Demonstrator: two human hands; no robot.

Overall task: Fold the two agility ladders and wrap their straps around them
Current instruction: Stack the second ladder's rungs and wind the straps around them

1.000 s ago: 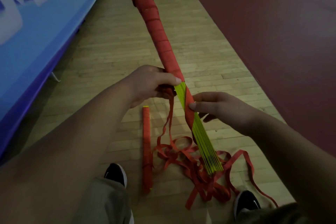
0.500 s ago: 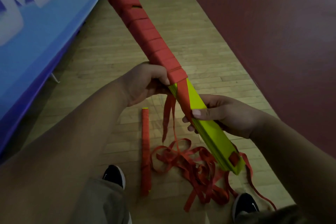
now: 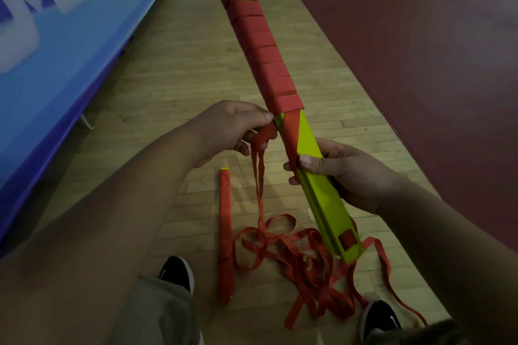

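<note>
A sports hall or gym, it seems. Pale hardwood strip floor (image 3: 173, 70) runs from 6 toward 12 o'clock. At 9 to 10 o'clock a blue banner board (image 3: 70, 64) carries big white lettering (image 3: 16, 28); from 1 to 4 o'clock a dark red surface (image 3: 420, 50) meets the boards. The kit fits: a folded agility ladder (image 3: 322, 196) bound in red strap (image 3: 260, 45), another wrapped bundle (image 3: 226, 232) on the floor, black trainers (image 3: 178, 272) at 6 o'clock

The stacked ladder rungs (image 3: 322, 199) look like hard yellow-green plastic, smooth with a faint sheen. The red strap (image 3: 260, 45) wound round them is flat woven cloth, matt. The second bundle (image 3: 226, 232), lying near, shows the same matt cloth. The floor (image 3: 173, 70) is pale wood strip with low gloss. The blue banner (image 3: 70, 36) on the left looks smooth and slightly shiny. The dark red wall (image 3: 406, 50) on the right is matt.
</note>
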